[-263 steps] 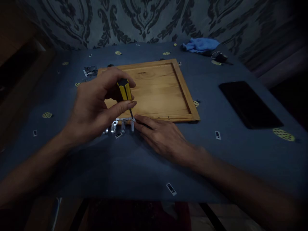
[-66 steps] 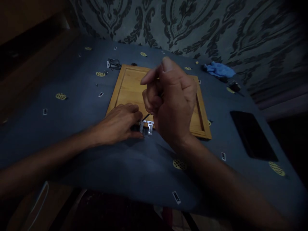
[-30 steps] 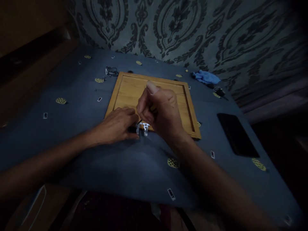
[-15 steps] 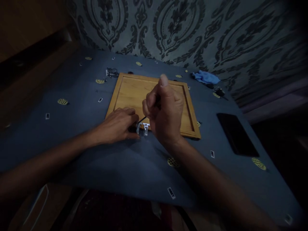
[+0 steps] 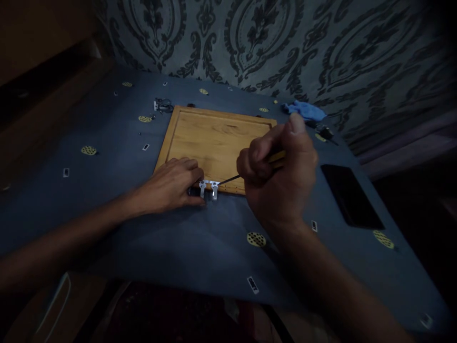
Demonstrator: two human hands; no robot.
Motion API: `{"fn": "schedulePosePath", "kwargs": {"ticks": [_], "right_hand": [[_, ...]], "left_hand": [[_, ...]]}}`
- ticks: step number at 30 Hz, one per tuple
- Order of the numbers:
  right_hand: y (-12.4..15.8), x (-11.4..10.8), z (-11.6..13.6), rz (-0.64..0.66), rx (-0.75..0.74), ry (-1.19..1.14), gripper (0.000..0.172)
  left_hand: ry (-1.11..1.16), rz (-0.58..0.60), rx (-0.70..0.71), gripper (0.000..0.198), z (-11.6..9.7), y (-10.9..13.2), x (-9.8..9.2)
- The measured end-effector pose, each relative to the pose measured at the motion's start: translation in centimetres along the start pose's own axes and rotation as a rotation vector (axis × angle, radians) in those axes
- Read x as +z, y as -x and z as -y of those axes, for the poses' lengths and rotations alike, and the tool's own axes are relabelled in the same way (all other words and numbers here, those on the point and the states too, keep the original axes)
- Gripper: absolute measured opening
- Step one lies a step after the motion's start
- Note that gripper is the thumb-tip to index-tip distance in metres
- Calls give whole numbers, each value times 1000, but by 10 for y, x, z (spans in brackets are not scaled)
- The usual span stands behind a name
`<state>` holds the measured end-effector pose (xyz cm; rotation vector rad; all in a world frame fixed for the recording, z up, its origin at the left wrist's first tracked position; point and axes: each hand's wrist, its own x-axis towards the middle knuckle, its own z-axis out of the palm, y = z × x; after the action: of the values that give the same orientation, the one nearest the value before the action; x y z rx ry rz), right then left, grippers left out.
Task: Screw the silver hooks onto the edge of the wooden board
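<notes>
A wooden panel (image 5: 210, 136) with a raised frame lies flat on the table. On its near edge sits a silver metal bracket (image 5: 209, 184) with two prongs sticking out towards me. My left hand (image 5: 176, 183) grips that edge just left of the bracket, fingers over the top and thumb below; the fingertips are partly hidden. In my closed right hand (image 5: 280, 174) is a screwdriver (image 5: 229, 180), a bit of its yellow handle showing in the fist. Its thin shaft points left, with the tip at the bracket's right end.
More metal hardware (image 5: 163, 105) lies beyond the panel's far left corner. A blue cloth (image 5: 304, 111) rests by the wall, with a small dark object (image 5: 324, 132) near it. On the right is a black flat device (image 5: 352, 196). A patterned wall (image 5: 264, 43) bounds the table's back.
My right hand has moved right, and the screwdriver tip has shifted from the bracket's left end to its right end. My left hand stays on the panel edge.
</notes>
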<state>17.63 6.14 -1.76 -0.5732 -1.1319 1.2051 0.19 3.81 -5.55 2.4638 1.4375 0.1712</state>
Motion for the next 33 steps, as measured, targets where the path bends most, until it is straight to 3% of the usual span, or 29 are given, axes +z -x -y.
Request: {"fn": "schedulePosePath", "kwargs": {"ticks": [8, 15, 27, 33], "right_hand": [[-5, 8, -14, 110, 8, -29, 62], [-5, 16, -25, 82, 63, 53, 64], [-4, 14, -30, 75, 72, -16, 60], [-10, 11, -27, 278, 142, -28, 47]], "left_hand": [[-2, 31, -17, 46, -1, 0, 0], [-19, 28, -22, 46, -1, -1, 1], [-2, -12, 17, 43, 1, 0, 4], [-1, 18, -14, 45, 0, -1, 2]]}}
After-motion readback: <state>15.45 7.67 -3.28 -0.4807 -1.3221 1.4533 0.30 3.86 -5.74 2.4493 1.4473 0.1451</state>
